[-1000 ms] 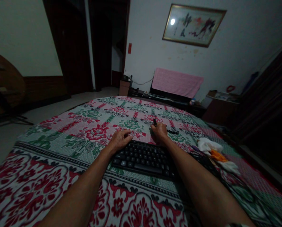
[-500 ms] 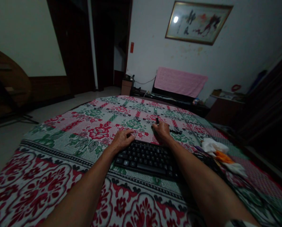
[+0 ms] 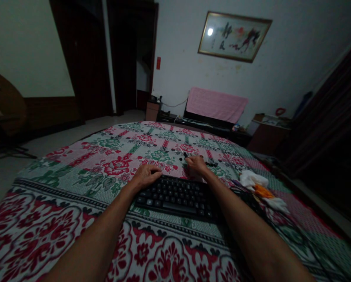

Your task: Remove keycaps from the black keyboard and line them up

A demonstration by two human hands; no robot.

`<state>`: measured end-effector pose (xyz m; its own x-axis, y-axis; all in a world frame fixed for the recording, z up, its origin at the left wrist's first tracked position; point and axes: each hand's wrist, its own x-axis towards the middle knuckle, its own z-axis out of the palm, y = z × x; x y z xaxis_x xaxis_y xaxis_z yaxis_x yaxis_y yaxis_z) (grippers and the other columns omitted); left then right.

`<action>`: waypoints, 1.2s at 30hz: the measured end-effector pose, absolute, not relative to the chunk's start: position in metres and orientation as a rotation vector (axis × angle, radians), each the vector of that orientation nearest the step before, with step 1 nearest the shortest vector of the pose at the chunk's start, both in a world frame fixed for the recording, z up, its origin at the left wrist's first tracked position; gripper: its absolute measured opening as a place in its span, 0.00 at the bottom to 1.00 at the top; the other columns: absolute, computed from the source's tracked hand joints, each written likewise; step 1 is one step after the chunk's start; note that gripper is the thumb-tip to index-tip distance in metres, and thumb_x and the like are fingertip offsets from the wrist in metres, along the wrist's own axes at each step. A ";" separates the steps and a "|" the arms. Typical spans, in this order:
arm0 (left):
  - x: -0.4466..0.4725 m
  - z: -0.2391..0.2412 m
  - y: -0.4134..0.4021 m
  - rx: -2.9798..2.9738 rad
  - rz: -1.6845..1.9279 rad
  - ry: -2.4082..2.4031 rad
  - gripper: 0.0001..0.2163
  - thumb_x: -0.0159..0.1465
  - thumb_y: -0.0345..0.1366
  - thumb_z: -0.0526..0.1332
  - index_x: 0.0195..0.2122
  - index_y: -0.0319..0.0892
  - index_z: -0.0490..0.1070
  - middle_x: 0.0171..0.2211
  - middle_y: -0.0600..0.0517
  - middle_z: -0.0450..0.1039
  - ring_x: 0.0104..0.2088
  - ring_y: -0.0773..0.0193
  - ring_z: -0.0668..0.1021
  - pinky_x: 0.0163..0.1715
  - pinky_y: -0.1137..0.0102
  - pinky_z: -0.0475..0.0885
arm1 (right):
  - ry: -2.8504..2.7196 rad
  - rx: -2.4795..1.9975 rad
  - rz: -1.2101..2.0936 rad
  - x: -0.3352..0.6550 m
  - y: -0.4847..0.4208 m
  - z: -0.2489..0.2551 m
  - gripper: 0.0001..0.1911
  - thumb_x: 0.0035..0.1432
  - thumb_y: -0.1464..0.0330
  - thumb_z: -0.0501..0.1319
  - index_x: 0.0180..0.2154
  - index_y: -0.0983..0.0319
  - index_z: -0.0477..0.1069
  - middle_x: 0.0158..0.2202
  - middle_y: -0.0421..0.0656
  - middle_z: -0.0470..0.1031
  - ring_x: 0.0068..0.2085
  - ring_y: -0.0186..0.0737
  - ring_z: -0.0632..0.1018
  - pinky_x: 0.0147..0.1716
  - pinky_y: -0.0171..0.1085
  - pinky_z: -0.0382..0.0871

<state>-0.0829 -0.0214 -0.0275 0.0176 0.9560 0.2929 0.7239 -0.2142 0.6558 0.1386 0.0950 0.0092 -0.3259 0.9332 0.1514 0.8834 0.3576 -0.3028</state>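
A black keyboard [image 3: 175,197] lies on the patterned bedcover, between my forearms. My left hand [image 3: 147,176] rests at its far left corner, fingers loosely bent and thumb along the back edge, holding nothing that I can see. Beyond the back edge, my right hand [image 3: 196,164] is closed, pinching a small black piece [image 3: 185,155] that looks like a plug; its exact kind is too dark to make out. A dark, bumpy cord-like thing [image 3: 212,164] lies just right of that hand.
The floral bedcover [image 3: 116,166] spreads all around. To the right are a white and orange cloth bundle [image 3: 262,190] and dark cables [image 3: 293,231]. A pink towel [image 3: 216,105] drapes something by the far wall, below a framed picture [image 3: 234,37].
The view has swung slightly right, so the scene sits further left. My left thumb and fingers have drawn closer together. My right hand still pinches the black piece, now tilted more.
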 end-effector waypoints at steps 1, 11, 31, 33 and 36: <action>-0.083 -0.027 -0.022 1.982 1.004 1.729 0.12 0.55 0.42 0.55 0.32 0.45 0.77 0.32 0.55 0.78 0.35 0.63 0.77 0.37 0.72 0.68 | -2.390 -1.595 0.186 0.138 0.095 0.009 0.18 0.57 0.65 0.49 0.28 0.65 0.75 0.27 0.45 0.75 0.28 0.35 0.72 0.27 0.30 0.57; -0.083 -0.030 -0.020 2.003 1.012 1.704 0.13 0.55 0.42 0.54 0.31 0.44 0.77 0.32 0.54 0.78 0.35 0.63 0.77 0.36 0.72 0.68 | -2.598 -1.532 0.089 0.175 0.097 -0.001 0.18 0.57 0.65 0.47 0.39 0.60 0.74 0.33 0.42 0.76 0.30 0.34 0.72 0.27 0.30 0.56; -0.080 -0.025 -0.022 1.984 0.968 1.766 0.14 0.55 0.44 0.55 0.31 0.45 0.77 0.32 0.54 0.77 0.35 0.62 0.76 0.36 0.71 0.68 | -2.352 -1.640 -0.047 0.183 0.090 -0.012 0.17 0.58 0.64 0.47 0.32 0.61 0.74 0.32 0.45 0.76 0.33 0.36 0.73 0.30 0.31 0.55; -0.081 -0.026 -0.022 1.985 0.974 1.765 0.14 0.55 0.44 0.54 0.31 0.45 0.77 0.32 0.54 0.77 0.35 0.62 0.76 0.37 0.71 0.68 | -2.343 -1.662 -0.059 0.183 0.091 -0.012 0.17 0.58 0.65 0.47 0.32 0.61 0.74 0.32 0.45 0.76 0.33 0.37 0.73 0.30 0.31 0.55; -0.081 -0.026 -0.023 1.986 0.967 1.770 0.14 0.55 0.44 0.54 0.31 0.44 0.77 0.32 0.54 0.77 0.35 0.62 0.76 0.37 0.71 0.68 | -2.341 -1.679 -0.069 0.183 0.091 -0.012 0.18 0.58 0.65 0.47 0.33 0.61 0.74 0.32 0.45 0.76 0.33 0.37 0.73 0.30 0.31 0.55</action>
